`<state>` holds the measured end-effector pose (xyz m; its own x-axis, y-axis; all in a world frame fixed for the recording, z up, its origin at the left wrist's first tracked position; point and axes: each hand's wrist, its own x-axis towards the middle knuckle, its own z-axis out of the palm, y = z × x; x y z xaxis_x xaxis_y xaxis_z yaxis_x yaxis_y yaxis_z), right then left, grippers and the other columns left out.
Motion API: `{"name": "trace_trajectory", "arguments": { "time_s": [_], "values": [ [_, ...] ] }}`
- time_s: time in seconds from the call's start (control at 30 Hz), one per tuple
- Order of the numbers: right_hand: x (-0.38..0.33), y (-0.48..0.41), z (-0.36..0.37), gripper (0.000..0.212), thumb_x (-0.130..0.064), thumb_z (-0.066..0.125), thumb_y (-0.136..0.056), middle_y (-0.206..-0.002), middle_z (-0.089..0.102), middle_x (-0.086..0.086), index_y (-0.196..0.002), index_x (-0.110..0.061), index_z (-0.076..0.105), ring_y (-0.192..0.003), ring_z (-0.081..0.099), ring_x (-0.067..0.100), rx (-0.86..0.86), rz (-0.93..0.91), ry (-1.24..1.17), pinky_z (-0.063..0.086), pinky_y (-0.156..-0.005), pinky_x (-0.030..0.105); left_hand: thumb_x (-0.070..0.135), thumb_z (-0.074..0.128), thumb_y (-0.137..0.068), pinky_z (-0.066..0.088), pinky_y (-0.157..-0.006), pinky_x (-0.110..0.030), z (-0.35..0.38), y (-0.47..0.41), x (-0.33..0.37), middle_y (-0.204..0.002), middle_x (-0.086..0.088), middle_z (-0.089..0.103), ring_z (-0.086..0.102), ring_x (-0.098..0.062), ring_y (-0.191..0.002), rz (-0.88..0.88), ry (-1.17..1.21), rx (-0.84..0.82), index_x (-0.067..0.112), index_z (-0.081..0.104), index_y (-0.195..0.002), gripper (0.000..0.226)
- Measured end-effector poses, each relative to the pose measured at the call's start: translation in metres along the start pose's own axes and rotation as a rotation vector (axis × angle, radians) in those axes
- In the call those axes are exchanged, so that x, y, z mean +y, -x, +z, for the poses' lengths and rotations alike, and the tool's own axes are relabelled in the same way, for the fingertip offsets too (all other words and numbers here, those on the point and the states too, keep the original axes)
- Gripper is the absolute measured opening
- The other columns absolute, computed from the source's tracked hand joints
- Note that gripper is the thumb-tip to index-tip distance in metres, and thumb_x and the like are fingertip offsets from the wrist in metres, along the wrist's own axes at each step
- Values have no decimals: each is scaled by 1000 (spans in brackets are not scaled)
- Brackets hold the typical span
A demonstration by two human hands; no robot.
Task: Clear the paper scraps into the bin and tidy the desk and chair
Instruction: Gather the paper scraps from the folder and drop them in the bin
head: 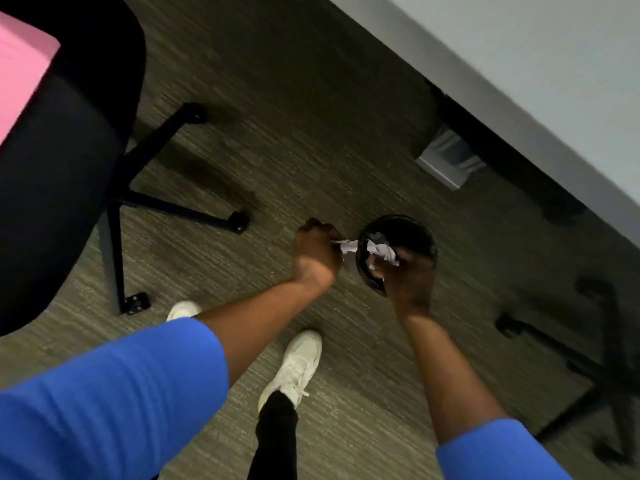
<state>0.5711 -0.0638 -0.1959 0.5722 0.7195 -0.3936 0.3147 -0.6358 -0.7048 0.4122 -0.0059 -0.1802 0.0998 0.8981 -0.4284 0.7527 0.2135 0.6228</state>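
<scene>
Chair (69,161) with black seat stands at far left on grey carpet (277,133). Left hand (317,251), fisted, pinches a white paper scrap (348,245) just beside the black bin (415,230). Right hand (410,282) holds crumpled scraps (382,251) over the bin's mouth. Desk (519,64) edge lies beyond, upper right.

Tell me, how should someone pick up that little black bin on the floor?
Grip the bin by its round rim, coming from above. It stands upright on the carpet with its mouth open to the top. Take the far rim, since the right hand is over the near side and the left hand beside it, both holding paper scraps.
</scene>
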Motion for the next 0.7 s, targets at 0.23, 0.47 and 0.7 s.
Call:
{"name": "trace_trajectory", "arguments": {
  "time_s": [0.23,0.47,0.7],
  "values": [
    [37,-43,-27,14,-6,81,-89,-86,77,19,-94,8,79,-68,60,0,-56,-2,134,38,-55,6,14,68,-91,52,-86,-42,73,-16,25,-114,-24,75,70,-42,-108,-47,55,-64,3,80,-105,22],
    [71,-80,-46,30,-30,84,-87,-87,78,20,-93,-1,78,-84,74,30,-2,-23,375,55,-71,41,21,75,-89,58,-91,-41,122,-32,39,-115,-22,79,74,-40,-112,-111,122,-101,6,82,-109,26],
    [88,-94,-60,38,-27,75,-88,-119,78,12,-125,-19,74,-111,75,35,-140,123,265,60,-100,50,19,76,-91,51,-113,-38,158,-34,43,-140,-12,71,65,-30,-133,-80,151,-246,11,72,-134,45]
  ]
}}
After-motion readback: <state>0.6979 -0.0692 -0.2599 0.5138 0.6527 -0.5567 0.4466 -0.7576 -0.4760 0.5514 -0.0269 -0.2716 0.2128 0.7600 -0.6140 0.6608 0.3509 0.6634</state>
